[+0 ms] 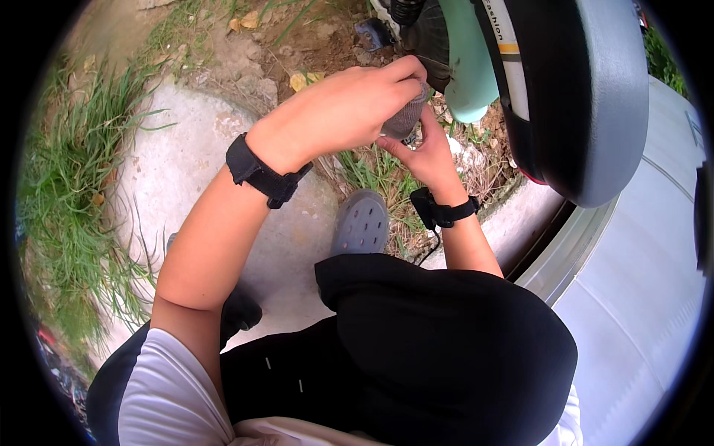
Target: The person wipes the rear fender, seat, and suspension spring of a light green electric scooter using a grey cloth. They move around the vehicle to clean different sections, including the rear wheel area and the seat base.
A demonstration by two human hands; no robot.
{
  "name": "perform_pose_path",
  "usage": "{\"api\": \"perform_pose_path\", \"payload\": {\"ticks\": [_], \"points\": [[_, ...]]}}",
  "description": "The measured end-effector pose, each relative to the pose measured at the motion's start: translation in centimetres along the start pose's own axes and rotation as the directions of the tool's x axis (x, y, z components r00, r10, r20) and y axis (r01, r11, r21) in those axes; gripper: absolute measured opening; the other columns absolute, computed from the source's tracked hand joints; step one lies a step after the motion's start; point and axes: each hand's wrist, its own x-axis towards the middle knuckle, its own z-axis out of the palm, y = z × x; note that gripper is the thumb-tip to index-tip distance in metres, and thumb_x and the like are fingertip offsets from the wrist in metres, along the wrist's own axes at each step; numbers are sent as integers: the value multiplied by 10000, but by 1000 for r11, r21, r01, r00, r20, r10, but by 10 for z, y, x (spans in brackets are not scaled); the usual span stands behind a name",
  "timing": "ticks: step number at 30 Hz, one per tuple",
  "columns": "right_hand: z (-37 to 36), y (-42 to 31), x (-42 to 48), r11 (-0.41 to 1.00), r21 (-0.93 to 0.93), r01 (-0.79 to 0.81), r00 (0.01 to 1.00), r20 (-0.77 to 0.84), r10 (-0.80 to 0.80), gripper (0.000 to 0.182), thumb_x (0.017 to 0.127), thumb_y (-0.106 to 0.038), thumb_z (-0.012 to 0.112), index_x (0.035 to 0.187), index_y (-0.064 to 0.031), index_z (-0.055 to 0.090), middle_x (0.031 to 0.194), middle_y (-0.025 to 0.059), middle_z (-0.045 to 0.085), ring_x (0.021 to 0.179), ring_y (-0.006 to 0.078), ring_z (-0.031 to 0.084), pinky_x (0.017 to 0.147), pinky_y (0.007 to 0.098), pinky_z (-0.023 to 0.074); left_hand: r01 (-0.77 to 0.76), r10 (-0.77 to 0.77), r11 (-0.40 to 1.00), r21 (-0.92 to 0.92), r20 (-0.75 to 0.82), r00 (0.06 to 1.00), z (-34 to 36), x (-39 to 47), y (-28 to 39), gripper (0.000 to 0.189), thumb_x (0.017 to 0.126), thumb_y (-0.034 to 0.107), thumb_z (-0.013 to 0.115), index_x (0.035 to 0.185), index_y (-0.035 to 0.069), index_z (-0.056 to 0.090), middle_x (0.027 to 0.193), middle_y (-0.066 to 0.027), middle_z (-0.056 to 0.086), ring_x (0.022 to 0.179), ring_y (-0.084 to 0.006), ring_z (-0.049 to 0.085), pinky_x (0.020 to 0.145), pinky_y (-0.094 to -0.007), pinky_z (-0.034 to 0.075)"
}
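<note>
A bunched grey-brown cloth (406,117) of coarse weave is held between my two hands. My left hand (346,108) reaches across from the left, back upward, with its fingers curled over the cloth. From below and to the right, my right hand (427,150) pinches its lower edge, the thumb pointing left; some of its fingers are hidden behind the cloth. Black straps circle both wrists. Just beyond the hands stand the mint-green body panel (474,72) and dark tyre (429,42) of a scooter.
The scooter's black and grey seat (591,100) overhangs at the right, above a pale metal panel (630,290). My grey clog (361,223) rests on a concrete slab (279,245). Tall grass (72,212) grows at the left; bare soil and fallen leaves lie ahead.
</note>
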Motion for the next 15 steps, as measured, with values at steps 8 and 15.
{"api": "perform_pose_path", "payload": {"ticks": [8,15], "points": [[-6,6,-25,775,551,-311,926,-9,378,331,915,-109,763,1175,21,606,1046,74,712,941,122,662,833,275,525,128,-162,985,-118,-355,921,45,6,-46,350,880,-70,589,1224,-5,588,1290,-143,548,1040,-347,640,865,-396,527],[-18,2,-22,967,-117,-228,895,-416,161,351,974,-206,705,1194,59,632,1011,141,721,908,186,666,852,320,524,246,-889,323,-914,-204,409,107,57,-34,602,804,105,812,1324,2,526,1194,-160,607,1054,-255,623,898,-392,518]]}}
